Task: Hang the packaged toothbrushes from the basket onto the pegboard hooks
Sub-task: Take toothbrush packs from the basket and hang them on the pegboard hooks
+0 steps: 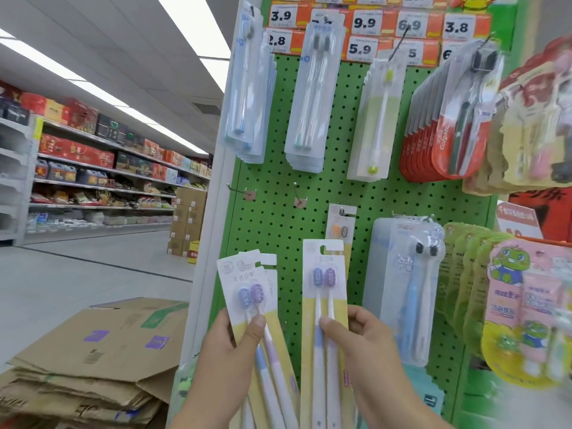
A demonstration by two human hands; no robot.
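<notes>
Left hand [230, 345] grips several carded toothbrush packs [247, 292]; right hand [359, 339], at 3 o'clock, pinches one twin-brush card [322, 274] before green pegboard [278, 150].

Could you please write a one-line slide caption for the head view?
Left hand holds several toothbrush packs, right hand one pack, before a green pegboard with empty hooks.

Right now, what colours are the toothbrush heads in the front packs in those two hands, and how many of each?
Blue brush heads: 2
Purple brush heads: 2
Total: 4
One of each colour is in the left pack, held by the left hand, and in the right pack, held by the right hand.
</notes>
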